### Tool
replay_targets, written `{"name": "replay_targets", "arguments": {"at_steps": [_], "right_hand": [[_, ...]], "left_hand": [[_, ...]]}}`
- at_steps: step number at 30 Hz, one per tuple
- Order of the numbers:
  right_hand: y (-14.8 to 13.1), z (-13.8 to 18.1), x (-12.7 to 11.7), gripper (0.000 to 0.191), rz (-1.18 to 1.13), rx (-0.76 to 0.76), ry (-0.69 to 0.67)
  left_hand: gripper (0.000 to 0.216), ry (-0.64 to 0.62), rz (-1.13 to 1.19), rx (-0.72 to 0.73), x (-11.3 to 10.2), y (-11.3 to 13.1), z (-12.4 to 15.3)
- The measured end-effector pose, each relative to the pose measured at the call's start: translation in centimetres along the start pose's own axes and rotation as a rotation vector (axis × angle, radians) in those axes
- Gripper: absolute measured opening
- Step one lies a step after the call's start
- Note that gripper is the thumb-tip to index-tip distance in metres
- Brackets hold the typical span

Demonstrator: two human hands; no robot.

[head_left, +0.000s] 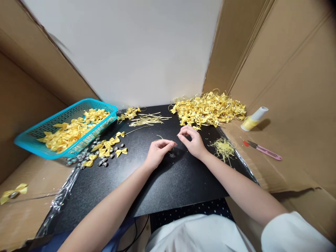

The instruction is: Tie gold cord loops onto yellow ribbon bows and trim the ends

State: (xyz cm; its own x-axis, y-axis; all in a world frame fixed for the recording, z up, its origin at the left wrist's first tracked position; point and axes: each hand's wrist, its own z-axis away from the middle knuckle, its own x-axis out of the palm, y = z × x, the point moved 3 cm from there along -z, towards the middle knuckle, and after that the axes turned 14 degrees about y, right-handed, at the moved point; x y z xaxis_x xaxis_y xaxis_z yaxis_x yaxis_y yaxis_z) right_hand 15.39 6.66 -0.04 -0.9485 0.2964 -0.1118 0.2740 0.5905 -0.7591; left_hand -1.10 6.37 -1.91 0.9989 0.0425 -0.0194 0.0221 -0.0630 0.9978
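Pinching a thin cord (160, 136) in your left hand (159, 151), your right hand (193, 142) unclear in its hold, you seem well along, corded bows (210, 109) heaped far right, loose bows (69, 135) remaining in the blue basket (30, 147).

Bows (210, 109): smooth cloth, shiny like ribbon.
Basket (28, 141): smooth plastic, a bit glossy.
Balls (105, 164): shiny and smooth, like metal.
My table (178, 189): finely speckled, mostly matt, shiny where light hits.
Strings (147, 120): thin thread, dull to my eye.
Snips (270, 153): smooth plastic handle, metal blades.
Sides (296, 87): dull cardboard, creased in places.
Tape (59, 199): clear plastic, crinkly and very shiny.
My sleeve (296, 231): soft-looking cloth, not shiny.
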Motion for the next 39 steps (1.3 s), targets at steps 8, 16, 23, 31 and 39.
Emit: {"name": "replay_targets", "arguments": {"at_steps": [8, 16, 23, 31, 39], "right_hand": [[0.0, 0.3, 0.3, 0.035, 0.034, 0.000, -0.284], [1.2, 0.7, 0.8, 0.010, 0.080, 0.020, -0.318], [0.9, 0.8, 1.0, 0.010, 0.117, -0.065, -0.266], [-1.5, 0.8, 0.4, 0.021, 0.394, -0.464, -0.192], [-1.4, 0.9, 0.5, 0.022, 0.436, -0.430, -0.248]], "left_hand": [[0.021, -0.012, 0.083, -0.041, -0.2, -0.7, -0.5], [0.022, -0.089, 0.138, -0.129, -0.5, -0.7, -0.8], [0.040, 0.013, 0.281, -0.203, -0.4, -1.2, -1.4], [0.025, 0.050, 0.099, -0.128, -0.5, -0.6, -0.6], [0.019, -0.023, -0.036, -0.067, -0.2, 0.1, 0.0]]}}
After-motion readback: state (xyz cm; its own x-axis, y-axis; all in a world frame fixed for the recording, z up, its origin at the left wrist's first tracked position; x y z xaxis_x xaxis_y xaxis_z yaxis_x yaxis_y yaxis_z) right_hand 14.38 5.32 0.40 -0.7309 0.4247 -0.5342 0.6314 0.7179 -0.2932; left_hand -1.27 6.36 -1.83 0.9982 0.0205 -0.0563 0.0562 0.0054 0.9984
